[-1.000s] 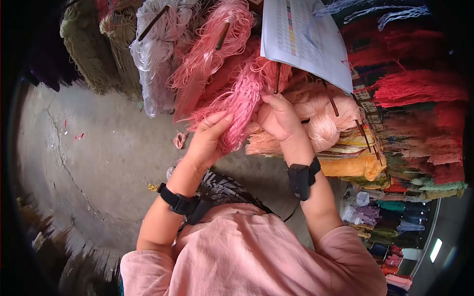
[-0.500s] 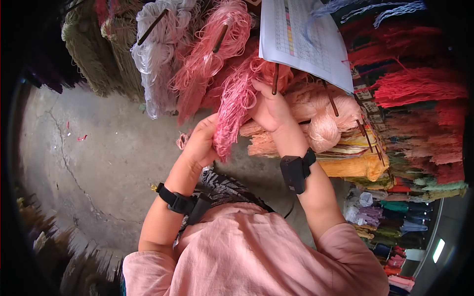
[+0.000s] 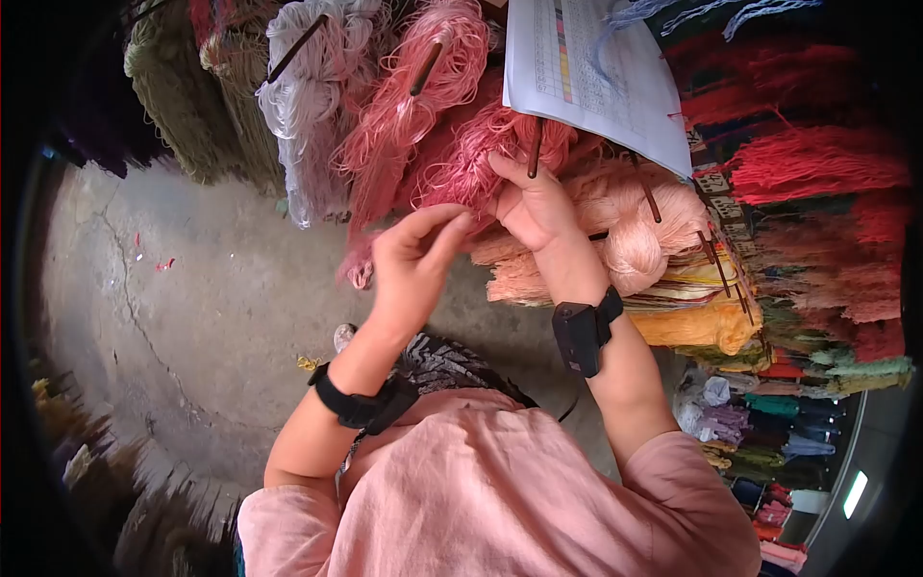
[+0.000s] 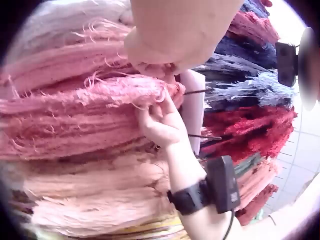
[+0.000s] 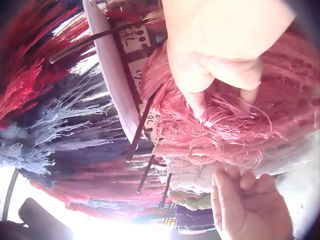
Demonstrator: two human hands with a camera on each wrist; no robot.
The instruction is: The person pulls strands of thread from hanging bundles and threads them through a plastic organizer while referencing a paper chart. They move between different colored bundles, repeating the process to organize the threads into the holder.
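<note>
A skein of pink yarn (image 3: 471, 159) hangs on a rod among other skeins. My right hand (image 3: 540, 216) grips it near the rod; thumb and fingers dig into the loose pink loops (image 5: 235, 120) in the right wrist view. My left hand (image 3: 418, 264) is just left of and below the right, its thumb and fingertips drawn together beside the pink yarn. In the right wrist view the left hand (image 5: 250, 205) shows curled fingers close to the loops. I cannot tell whether a strand is between its fingertips.
A printed chart sheet (image 3: 596, 87) hangs above the right hand. Coral (image 3: 423, 87), white (image 3: 303, 96) and olive (image 3: 183, 96) skeins hang to the left, peach (image 3: 635, 250) and orange (image 3: 697, 322) ones to the right. Metal rods (image 3: 646, 192) stick out. Concrete floor (image 3: 221, 298) lies below left.
The pink skein's lower end, held in the left hand before, has left it and hangs back among the skeins. The left hand has risen toward the right hand, its fingertips together.
</note>
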